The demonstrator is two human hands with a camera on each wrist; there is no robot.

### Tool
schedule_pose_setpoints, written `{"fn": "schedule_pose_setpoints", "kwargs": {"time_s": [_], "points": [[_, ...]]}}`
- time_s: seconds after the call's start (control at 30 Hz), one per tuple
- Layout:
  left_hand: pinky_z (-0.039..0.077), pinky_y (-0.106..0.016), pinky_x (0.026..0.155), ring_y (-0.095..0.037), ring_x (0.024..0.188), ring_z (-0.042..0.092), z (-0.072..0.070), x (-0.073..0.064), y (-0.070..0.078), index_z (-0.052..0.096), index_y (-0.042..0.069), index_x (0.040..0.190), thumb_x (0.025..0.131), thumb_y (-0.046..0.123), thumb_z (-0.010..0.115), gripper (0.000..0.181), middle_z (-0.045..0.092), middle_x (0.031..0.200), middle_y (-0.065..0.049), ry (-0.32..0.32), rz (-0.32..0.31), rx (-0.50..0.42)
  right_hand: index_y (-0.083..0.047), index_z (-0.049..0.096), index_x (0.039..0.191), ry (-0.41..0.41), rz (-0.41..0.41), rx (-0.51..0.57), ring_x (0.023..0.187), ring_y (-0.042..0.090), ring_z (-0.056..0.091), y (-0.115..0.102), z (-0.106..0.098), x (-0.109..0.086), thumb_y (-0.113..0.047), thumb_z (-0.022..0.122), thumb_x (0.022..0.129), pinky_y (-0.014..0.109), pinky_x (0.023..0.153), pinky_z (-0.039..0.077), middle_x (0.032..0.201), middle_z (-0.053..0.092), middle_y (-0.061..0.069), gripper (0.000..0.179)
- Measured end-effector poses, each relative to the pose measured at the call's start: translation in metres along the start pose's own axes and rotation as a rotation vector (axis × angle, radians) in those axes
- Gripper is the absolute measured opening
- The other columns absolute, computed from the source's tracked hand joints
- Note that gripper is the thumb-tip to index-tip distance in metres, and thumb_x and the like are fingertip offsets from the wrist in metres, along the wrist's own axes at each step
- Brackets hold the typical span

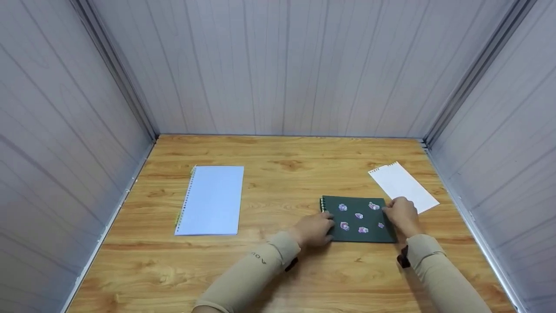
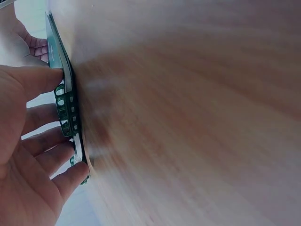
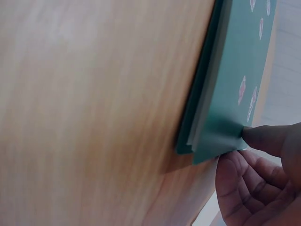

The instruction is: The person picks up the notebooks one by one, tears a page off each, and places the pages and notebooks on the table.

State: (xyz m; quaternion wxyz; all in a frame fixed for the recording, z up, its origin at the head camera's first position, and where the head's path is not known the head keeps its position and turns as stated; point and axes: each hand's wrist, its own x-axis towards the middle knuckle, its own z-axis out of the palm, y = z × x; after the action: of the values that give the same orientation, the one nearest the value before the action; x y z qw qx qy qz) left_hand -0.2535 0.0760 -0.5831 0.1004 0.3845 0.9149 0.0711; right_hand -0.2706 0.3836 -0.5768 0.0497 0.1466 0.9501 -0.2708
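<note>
A dark green spiral notebook [image 1: 360,234] with several purple flower pictures on its cover lies on the table, rings at its left. My left hand [image 1: 313,229] rests at that ringed side; in the left wrist view its fairly straight fingers [image 2: 47,117] spread along the green rings [image 2: 68,110]. With thumb and fingertips, my right hand [image 1: 403,216] pinches the right edge of the cover. In the right wrist view the green cover [image 3: 230,113] stands slightly apart from the back cover [image 3: 186,141], pale pages between them.
A larger white spiral pad [image 1: 213,200] lies on the left of the wooden table [image 1: 278,174]. Behind my right hand is a loose white sheet [image 1: 402,184] with a torn ring edge, set at a slant. Grey panel walls [image 1: 269,65] enclose the table's back and sides.
</note>
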Motion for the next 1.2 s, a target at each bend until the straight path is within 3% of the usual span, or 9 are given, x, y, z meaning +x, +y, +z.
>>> {"fn": "schedule_pose_setpoints", "kwargs": {"time_s": [0.23,0.5,0.57,0.77,0.93,1.2], "points": [[0.055,-0.033,0.114,-0.021,0.139,0.064,0.003,-0.003,-0.008,0.070,0.011,0.143,0.109,0.031,0.065,0.040,0.059,0.158,-0.009,0.052,0.052,-0.029,0.005,0.070,0.107,0.000,-0.050,-0.044,0.087,0.030,0.067,-0.013,0.001,-0.002,-0.021,0.068,0.105,0.041,0.073,0.056,0.101,0.073,0.022,0.026],[0.055,-0.041,0.115,-0.028,0.138,0.065,-0.009,-0.020,-0.046,0.068,0.007,0.143,0.111,0.024,0.061,0.037,0.063,0.154,-0.015,0.153,0.061,-0.087,0.004,0.074,0.118,0.007,-0.188,-0.058,0.079,0.026,0.070,-0.055,0.014,-0.010,-0.027,0.068,0.106,0.042,0.067,0.059,0.104,0.075,0.021,0.033],[0.054,-0.043,0.116,-0.030,0.140,0.064,-0.013,-0.028,-0.058,0.066,0.006,0.146,0.112,0.025,0.059,0.040,0.061,0.155,-0.017,0.157,0.029,-0.094,0.004,0.074,0.120,-0.003,-0.224,-0.042,0.083,0.028,0.072,-0.066,0.020,-0.013,-0.028,0.069,0.106,0.046,0.072,0.061,0.108,0.076,0.022,0.034],[0.049,-0.049,0.122,-0.036,0.149,0.056,-0.020,-0.057,-0.096,0.057,0.002,0.155,0.115,0.027,0.052,0.047,0.054,0.161,-0.022,0.174,-0.129,-0.192,0.003,0.073,0.131,-0.018,-0.332,-0.012,0.116,0.040,0.073,-0.098,0.037,-0.025,-0.030,0.071,0.106,0.058,0.102,0.058,0.129,0.075,0.024,0.041],[0.045,-0.055,0.124,-0.041,0.154,0.048,-0.027,-0.082,-0.132,0.048,0.001,0.161,0.115,0.028,0.054,0.054,0.048,0.165,-0.025,0.186,-0.252,-0.258,0.001,0.071,0.137,-0.049,-0.388,0.016,0.123,0.040,0.071,-0.118,0.051,-0.037,-0.031,0.074,0.104,0.059,0.108,0.056,0.137,0.073,0.023,0.045],[0.033,-0.060,0.131,-0.051,0.156,0.041,-0.023,-0.132,-0.183,0.045,-0.005,0.161,0.110,0.030,0.063,0.065,0.045,0.164,-0.033,0.200,-0.365,-0.211,0.000,0.067,0.144,-0.123,-0.488,-0.031,0.144,0.046,0.058,-0.135,0.078,-0.051,-0.033,0.081,0.099,0.063,0.119,0.047,0.151,0.063,0.026,0.057]]}}
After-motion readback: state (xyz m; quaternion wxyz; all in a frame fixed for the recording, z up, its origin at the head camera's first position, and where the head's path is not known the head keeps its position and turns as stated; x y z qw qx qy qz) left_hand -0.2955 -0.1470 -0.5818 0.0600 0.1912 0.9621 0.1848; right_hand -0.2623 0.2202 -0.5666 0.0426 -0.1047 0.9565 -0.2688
